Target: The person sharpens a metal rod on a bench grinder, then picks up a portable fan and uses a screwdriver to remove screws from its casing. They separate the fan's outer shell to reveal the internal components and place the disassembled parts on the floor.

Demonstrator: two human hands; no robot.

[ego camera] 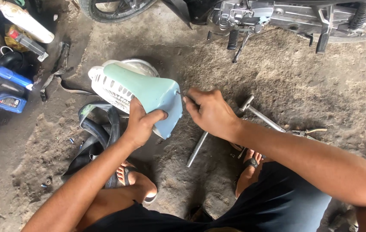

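Note:
My left hand point(142, 122) grips the narrow end of a pale green plastic motorcycle cover point(146, 92) with a white vented grille point(110, 88), holding it above the dirt floor. My right hand point(208, 111) is pinched on a thin metal tool point(182, 93) whose tip touches the cover's right edge. I am squatting, with my sandalled feet point(136, 178) below the cover.
A long metal wrench point(200, 146) and pliers point(307, 132) lie on the dirt beside my right arm. A black inner tube point(95, 131) sits to the left. Blue oil bottles point(7, 88) stand at far left. A motorcycle point(277, 17) stands along the top.

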